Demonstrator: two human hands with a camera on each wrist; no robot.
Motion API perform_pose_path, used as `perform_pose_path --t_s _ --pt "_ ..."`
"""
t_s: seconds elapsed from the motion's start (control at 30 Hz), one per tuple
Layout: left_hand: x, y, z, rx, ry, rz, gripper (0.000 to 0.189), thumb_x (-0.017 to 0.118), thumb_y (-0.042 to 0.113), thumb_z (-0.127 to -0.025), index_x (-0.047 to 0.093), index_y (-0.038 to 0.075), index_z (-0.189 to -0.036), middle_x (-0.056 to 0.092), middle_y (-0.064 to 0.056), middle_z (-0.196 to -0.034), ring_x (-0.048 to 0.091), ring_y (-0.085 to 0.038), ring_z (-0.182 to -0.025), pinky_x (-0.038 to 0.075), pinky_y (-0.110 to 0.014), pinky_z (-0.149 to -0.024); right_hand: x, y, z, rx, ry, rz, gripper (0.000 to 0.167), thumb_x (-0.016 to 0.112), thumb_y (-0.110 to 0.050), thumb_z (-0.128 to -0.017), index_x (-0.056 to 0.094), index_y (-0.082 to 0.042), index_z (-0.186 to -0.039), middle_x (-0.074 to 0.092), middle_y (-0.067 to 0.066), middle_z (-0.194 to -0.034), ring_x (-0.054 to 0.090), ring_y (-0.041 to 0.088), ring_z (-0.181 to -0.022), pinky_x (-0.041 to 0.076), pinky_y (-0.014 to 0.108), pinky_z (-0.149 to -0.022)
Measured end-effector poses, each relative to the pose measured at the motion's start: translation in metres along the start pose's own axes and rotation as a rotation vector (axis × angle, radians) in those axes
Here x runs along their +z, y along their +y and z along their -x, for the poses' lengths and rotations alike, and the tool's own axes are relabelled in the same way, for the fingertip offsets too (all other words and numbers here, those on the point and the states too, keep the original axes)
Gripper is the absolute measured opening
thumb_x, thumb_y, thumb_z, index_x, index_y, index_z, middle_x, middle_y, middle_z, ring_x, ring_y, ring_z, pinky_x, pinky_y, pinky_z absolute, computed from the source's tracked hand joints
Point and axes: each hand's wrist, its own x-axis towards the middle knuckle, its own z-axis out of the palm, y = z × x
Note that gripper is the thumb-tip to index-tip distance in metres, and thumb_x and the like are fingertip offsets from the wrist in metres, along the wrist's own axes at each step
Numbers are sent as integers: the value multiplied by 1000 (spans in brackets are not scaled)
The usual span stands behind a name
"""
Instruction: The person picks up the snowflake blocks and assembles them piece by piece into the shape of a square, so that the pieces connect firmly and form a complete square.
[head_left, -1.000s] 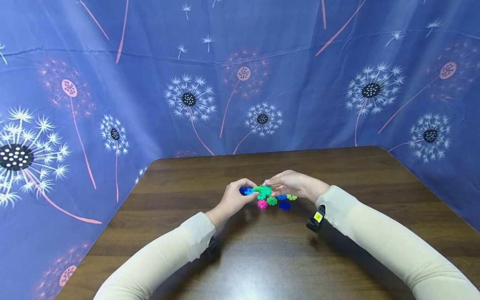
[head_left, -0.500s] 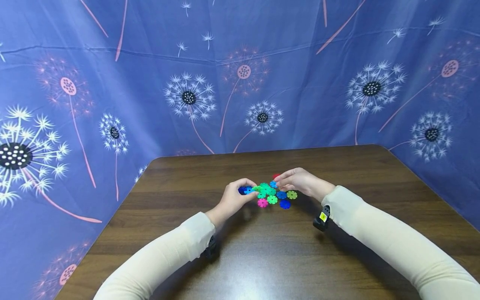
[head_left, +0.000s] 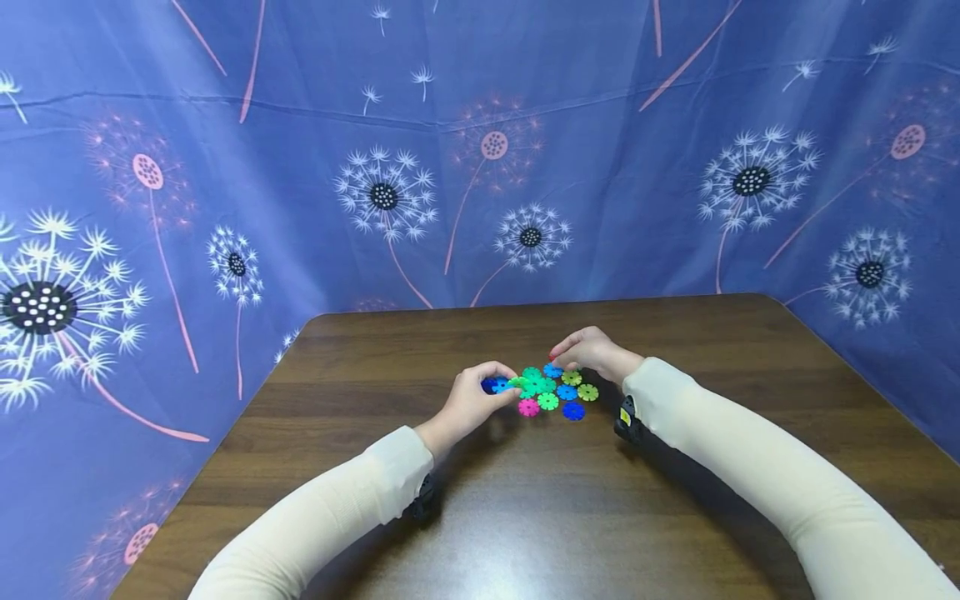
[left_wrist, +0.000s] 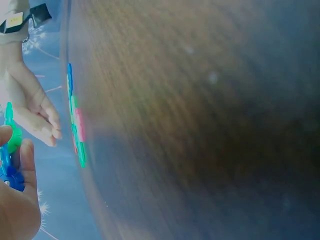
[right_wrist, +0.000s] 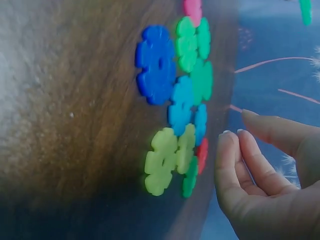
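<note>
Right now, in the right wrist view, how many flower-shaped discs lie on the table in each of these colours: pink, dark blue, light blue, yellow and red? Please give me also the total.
Pink disc: 1
Dark blue disc: 1
Light blue discs: 2
Yellow discs: 2
Red disc: 1
Total: 7

Brown wood-grain table (head_left: 510, 508) with green, blue, yellow, pink and red flower-shaped discs (head_left: 567, 392) close together.
</note>
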Motion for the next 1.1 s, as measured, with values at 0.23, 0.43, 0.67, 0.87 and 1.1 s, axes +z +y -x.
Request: perform_pose_path --t_s 0.23,0.43,0.67,0.87,1.1 --pt "1 1 0 -14 -12 1 15 77 16 -83 71 12 -96 71 -4 -96 56 -8 -80 49 -20 -71 6 3 -8 14 89 97 31 79 -11 -79 71 3 -106 59 21 -129 68 22 -87 54 38 -86" --pt "0 1 2 -11 -26 3 15 76 18 -84 71 13 -97 71 -4 -98 57 -8 -80 50 -21 -70 11 4 -9 2 133 187 32 84 -12 -75 72 0 -102 60 20 -126 64 23 -88 53 34 -76" --pt "1 -1 3 -22 -30 -7 15 76 18 -84 71 13 -97 72 -4 -98 58 -8 -80 50 -21 -71 16 6 -9 0 172 235 30 84 -8 -73 73 -1 -100 62 19 -124 59 27 -98 51 30 -73" --pt "1 -1 3 -29 -22 -6 15 77 17 -83 71 13 -97 71 -4 -98 58 -8 -81 50 -23 -73 12 7 -11 29 135 178 22 81 -8 -77 74 -1 -96 67 17 -113 63 22 -86 53 30 -71" --pt "1 -3 2 -24 -12 -22 15 77 17 -83 72 12 -97 72 -4 -98 58 -8 -82 50 -22 -73 7 2 -6 56 24 25 13 74 -5 -84 72 5 -91 70 14 -93 61 15 -63 54 29 -65"
